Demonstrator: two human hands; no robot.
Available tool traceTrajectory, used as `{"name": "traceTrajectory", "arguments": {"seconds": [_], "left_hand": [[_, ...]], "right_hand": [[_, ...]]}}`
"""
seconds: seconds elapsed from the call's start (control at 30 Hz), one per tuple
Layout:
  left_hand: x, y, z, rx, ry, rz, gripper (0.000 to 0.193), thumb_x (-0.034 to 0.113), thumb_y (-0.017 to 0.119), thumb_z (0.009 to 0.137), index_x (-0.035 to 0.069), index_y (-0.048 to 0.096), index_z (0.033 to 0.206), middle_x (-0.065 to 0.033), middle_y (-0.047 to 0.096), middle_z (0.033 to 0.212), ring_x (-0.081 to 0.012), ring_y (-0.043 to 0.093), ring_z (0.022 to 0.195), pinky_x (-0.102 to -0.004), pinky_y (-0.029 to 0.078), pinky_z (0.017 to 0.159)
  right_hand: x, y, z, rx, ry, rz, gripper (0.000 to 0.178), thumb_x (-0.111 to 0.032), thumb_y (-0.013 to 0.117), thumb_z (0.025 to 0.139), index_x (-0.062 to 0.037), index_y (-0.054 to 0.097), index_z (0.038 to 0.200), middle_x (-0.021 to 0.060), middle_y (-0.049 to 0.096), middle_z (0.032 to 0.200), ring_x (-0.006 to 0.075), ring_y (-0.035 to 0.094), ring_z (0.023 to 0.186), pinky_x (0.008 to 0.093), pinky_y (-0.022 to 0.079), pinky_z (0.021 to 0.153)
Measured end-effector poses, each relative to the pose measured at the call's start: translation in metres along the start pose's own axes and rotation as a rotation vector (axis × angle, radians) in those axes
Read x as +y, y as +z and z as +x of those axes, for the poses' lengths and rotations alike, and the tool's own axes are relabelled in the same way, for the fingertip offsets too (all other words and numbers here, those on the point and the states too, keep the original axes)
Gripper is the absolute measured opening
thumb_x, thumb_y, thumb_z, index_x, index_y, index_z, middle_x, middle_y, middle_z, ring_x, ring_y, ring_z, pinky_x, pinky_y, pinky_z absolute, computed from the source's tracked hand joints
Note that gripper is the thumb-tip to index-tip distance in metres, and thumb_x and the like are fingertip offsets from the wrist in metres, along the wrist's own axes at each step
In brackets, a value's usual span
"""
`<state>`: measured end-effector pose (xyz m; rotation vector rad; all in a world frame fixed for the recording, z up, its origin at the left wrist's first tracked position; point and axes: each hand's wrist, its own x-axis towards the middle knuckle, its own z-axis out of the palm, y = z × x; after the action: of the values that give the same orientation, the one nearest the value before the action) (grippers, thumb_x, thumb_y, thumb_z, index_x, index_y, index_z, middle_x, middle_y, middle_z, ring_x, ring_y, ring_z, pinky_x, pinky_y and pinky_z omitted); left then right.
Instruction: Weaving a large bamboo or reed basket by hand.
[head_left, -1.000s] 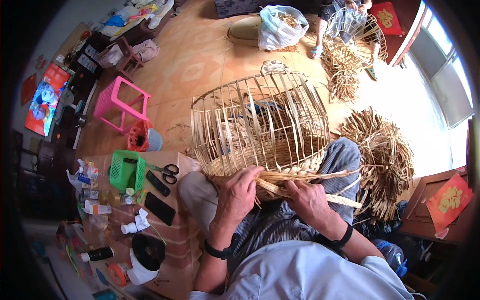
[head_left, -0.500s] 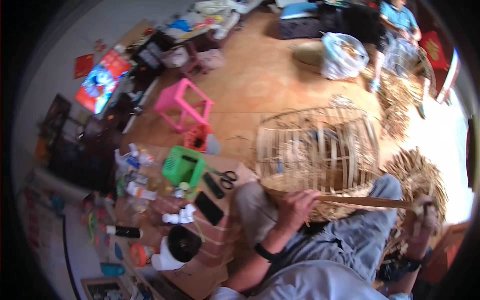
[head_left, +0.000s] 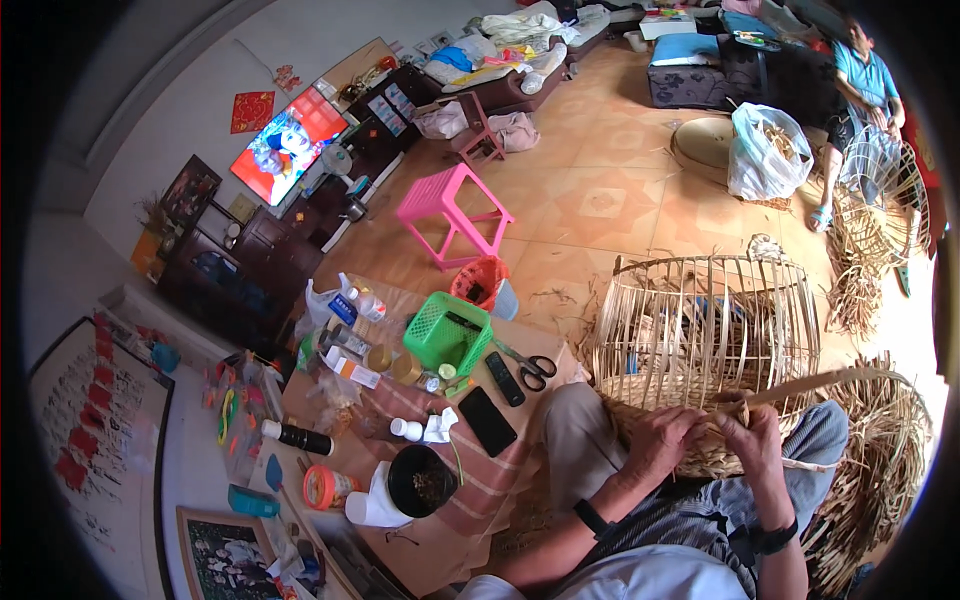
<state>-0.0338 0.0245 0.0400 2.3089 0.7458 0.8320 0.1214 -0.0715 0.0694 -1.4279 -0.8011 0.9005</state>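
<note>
Across my knees rests a basket with a woven lower wall and bare upright stakes standing open above it. At its near side my left hand is closed, its fingertips pressed on the weave. Right beside it, my right hand pinches a flat, tan plant-fibre strip. The strip's free length bends off to the right. A paler, thinner strip end sticks out below the right hand. Both thumbs and fingertips nearly meet, hiding exactly where the strip passes into the weave.
A large heap of dried fibre strips lies right of my knee. To the left, a low table carries scissors, a black phone, a green basket and bottles. Beyond stands a pink stool. A person sits far right.
My right hand has come in from the far right to beside my left hand. The strip, stretched straight between them before, now curves out to the right. The view has shifted.
</note>
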Motion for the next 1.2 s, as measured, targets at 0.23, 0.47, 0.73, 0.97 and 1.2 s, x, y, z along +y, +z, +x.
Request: {"name": "traceTrajectory", "arguments": {"seconds": [0.23, 0.47, 0.73, 0.97, 1.2], "left_hand": [[0.010, 0.007, -0.008, -0.060, 0.097, 0.183, 0.077, 0.021, 0.077, 0.086, 0.004, 0.041, 0.152, -0.0145, 0.065, 0.094, -0.0310, 0.064, 0.090, -0.0430, 0.051, 0.084], [0.043, 0.015, -0.005, -0.151, 0.014, 0.691, 0.088, 0.049, 0.073, 0.082, -0.006, 0.044, 0.144, -0.0111, 0.056, 0.094, -0.0257, 0.054, 0.092, -0.0392, 0.044, 0.093], [0.027, 0.024, -0.005, -0.132, 0.072, 0.547, 0.055, 0.044, 0.076, 0.080, 0.000, 0.060, 0.110, -0.0133, 0.056, 0.094, -0.0292, 0.055, 0.092, -0.0410, 0.044, 0.087], [0.006, 0.028, -0.007, -0.145, 0.029, 0.243, 0.042, 0.031, 0.076, 0.082, 0.000, 0.060, 0.105, -0.0195, 0.055, 0.096, -0.0372, 0.055, 0.091, -0.0475, 0.045, 0.084], [0.006, 0.022, -0.008, -0.062, 0.109, 0.184, 0.050, 0.024, 0.079, 0.081, 0.001, 0.056, 0.119, -0.0190, 0.059, 0.102, -0.0381, 0.057, 0.100, -0.0483, 0.045, 0.090]], "right_hand": [[-0.008, -0.018, 0.043, 0.117, 0.075, 0.233, 0.013, -0.016, 0.071, 0.098, -0.0070, 0.067, 0.090, -0.0057, 0.054, 0.063, 0.0024, 0.041, 0.048, 0.0213, 0.029, 0.044], [-0.026, 0.007, 0.067, -0.164, -0.163, -0.174, 0.009, -0.004, 0.064, 0.097, 0.0032, 0.064, 0.091, 0.0022, 0.060, 0.065, 0.0114, 0.058, 0.056, 0.0300, 0.046, 0.052], [-0.019, 0.011, 0.037, 0.030, -0.482, -0.992, 0.005, -0.006, 0.069, 0.079, -0.0011, 0.069, 0.079, 0.0196, 0.067, 0.078, 0.0382, 0.067, 0.065, 0.0446, 0.051, 0.057], [-0.003, 0.011, 0.043, 0.053, -0.351, -1.038, 0.017, 0.000, 0.066, 0.083, -0.0026, 0.064, 0.101, 0.0198, 0.068, 0.082, 0.0393, 0.068, 0.070, 0.0456, 0.052, 0.057], [0.019, -0.013, 0.026, 0.261, -0.227, -0.433, 0.029, 0.005, 0.071, 0.086, 0.0002, 0.058, 0.112, 0.0073, 0.068, 0.077, 0.0195, 0.068, 0.066, 0.0335, 0.053, 0.056]]}}
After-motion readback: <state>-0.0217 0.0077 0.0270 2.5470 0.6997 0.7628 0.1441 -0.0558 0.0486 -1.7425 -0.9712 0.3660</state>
